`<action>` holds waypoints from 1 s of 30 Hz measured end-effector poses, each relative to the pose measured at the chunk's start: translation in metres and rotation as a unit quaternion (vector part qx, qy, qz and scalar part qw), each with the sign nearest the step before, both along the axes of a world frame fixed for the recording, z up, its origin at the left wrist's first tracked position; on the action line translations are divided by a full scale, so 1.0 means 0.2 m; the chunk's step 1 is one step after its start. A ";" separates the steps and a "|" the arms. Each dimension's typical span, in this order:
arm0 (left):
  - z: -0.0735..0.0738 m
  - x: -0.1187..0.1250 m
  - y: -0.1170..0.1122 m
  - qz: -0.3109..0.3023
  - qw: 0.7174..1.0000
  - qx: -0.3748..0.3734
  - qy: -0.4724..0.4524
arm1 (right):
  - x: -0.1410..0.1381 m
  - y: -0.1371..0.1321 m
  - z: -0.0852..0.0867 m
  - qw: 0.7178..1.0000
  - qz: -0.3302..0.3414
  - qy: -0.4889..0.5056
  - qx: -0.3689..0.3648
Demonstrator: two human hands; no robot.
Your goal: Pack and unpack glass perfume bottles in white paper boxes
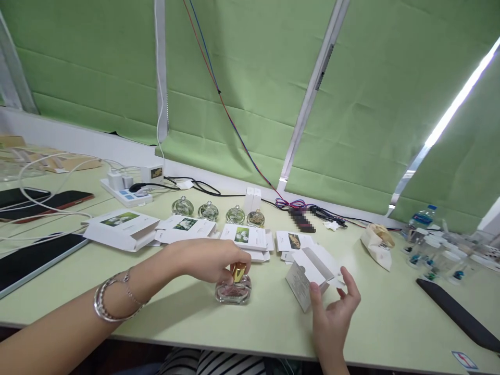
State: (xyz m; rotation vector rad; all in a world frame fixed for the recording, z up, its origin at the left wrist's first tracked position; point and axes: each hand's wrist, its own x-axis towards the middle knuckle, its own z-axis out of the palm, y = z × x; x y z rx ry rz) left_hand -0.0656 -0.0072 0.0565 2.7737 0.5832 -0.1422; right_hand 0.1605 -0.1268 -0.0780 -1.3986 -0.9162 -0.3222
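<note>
My left hand [219,259] pinches the gold cap of a clear glass perfume bottle [233,292], which is at the table's front middle. Pale pinkish liquid shows through its glass. To the right, my right hand [335,317] has its thumb and fingers apart around the open end of a small white carton [302,289]. The carton stands tilted with its flaps up and printed text on one side. The thumb appears to touch its edge; whether the fingers grip it I cannot tell.
Several round glass bottles [208,211] stand in a row behind flattened white cartons [191,228]. A power strip [127,195] with cables lies back left, near phones [58,203]. Small lidded jars [445,263], a water bottle [424,216] and a black bar-shaped object [457,312] are on the right.
</note>
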 end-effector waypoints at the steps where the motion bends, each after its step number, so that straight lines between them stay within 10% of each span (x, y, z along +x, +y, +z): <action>1: 0.00 0.00 0.00 0.002 1.000 -0.005 -0.010 | 0.00 -0.01 0.00 0.998 -0.019 -0.051 0.027; 6: -0.06 -0.05 -0.01 0.014 0.994 -0.075 -0.082 | -0.16 -0.04 -0.06 0.944 -0.045 -0.265 0.193; 10: -0.15 -0.08 -0.05 0.043 0.971 -0.123 -0.201 | -0.37 0.04 -0.04 0.955 0.262 -0.119 -0.073; 15: -0.28 -0.04 -0.11 0.090 0.931 -0.192 -0.297 | -0.44 0.17 0.08 0.837 0.485 0.083 -0.240; 21: -0.35 0.03 -0.12 0.141 0.907 -0.205 -0.340 | -0.42 0.18 0.06 0.820 0.508 0.098 -0.242; 27: -0.17 -0.07 -0.06 0.190 0.817 -0.122 -0.531 | -0.41 0.17 0.08 0.836 0.470 0.056 -0.277; 30: -0.14 -0.16 -0.05 0.262 0.840 -0.017 -0.476 | -0.41 0.17 0.08 0.837 0.469 0.053 -0.278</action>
